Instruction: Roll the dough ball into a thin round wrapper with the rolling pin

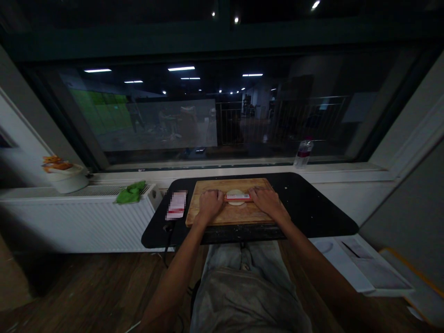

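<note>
Both the left hand (211,203) and right hand (266,200) grip the rolling pin (237,197) mid-frame; even pressure should keep the dough disc (236,203) uniform.

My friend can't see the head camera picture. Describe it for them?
A person's left hand and right hand hold a rolling pin across round, pale dough on a wooden board. The board lies on a black table beside a window.

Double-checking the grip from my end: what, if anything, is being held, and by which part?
A rolling pin, by its two ends: left hand on one, right hand on the other, its labelled middle uncovered.
</note>
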The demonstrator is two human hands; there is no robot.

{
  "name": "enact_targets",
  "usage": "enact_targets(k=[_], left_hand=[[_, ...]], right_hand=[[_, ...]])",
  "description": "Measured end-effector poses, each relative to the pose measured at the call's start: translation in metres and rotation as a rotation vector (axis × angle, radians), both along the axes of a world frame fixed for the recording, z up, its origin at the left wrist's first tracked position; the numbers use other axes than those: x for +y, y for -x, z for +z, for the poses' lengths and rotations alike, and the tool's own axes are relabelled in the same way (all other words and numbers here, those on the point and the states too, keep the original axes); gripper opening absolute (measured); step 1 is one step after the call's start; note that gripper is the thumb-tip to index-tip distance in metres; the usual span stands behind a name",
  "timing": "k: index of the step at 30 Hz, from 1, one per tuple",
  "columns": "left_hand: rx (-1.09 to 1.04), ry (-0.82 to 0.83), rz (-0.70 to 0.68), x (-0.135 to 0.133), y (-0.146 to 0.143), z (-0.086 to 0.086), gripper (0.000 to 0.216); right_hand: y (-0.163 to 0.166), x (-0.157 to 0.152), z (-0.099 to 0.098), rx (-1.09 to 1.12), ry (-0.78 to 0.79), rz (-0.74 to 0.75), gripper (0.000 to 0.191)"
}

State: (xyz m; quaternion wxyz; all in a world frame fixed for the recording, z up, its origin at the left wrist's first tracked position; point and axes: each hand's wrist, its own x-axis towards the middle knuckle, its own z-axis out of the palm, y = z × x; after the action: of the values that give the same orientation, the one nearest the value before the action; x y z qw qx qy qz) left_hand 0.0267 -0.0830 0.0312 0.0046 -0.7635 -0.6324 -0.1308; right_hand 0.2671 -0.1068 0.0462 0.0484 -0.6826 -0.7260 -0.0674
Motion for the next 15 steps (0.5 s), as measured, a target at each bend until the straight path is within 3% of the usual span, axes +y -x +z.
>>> enact_targets(k=[7, 15], left_hand=[[-0.048, 0.002, 0.003, 0.0, -0.001, 0.0, 0.049], [-0.015, 0.001, -0.017, -0.002, 0.0, 0.002, 0.05]], right_hand=[[-0.003, -0.009, -0.018, 0.062, -0.108, -0.039, 0.057], [0.001, -0.007, -0.006, 0.057, -0.073, -0.032, 0.055]])
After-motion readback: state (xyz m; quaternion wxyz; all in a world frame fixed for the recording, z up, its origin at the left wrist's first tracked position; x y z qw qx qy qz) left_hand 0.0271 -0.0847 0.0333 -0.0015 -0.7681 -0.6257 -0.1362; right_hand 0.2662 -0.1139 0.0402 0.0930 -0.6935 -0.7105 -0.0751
